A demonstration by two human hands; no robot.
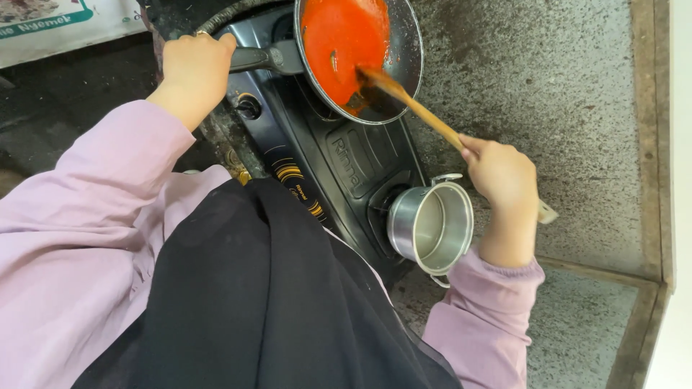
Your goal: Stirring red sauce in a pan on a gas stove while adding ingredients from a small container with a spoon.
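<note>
Dark cloth (274, 302) hangs closest to us, lilac sleeves either side. We judge stirring is the step in hand: our left hand (193, 68) is clenched round the pan handle (270, 57), steadying the pan (360, 50) on the stove (339, 158). Our right hand (504, 176) is closed on the spoon (411, 104), its tip in the red sauce (339, 43). Next sweep needs the handle held firm. A steel pot (432, 227) sits just beside the right wrist.

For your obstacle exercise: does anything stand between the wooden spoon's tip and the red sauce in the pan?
Nothing visible does. The wooden spoon, held in the right hand, already dips into the red sauce.
</note>
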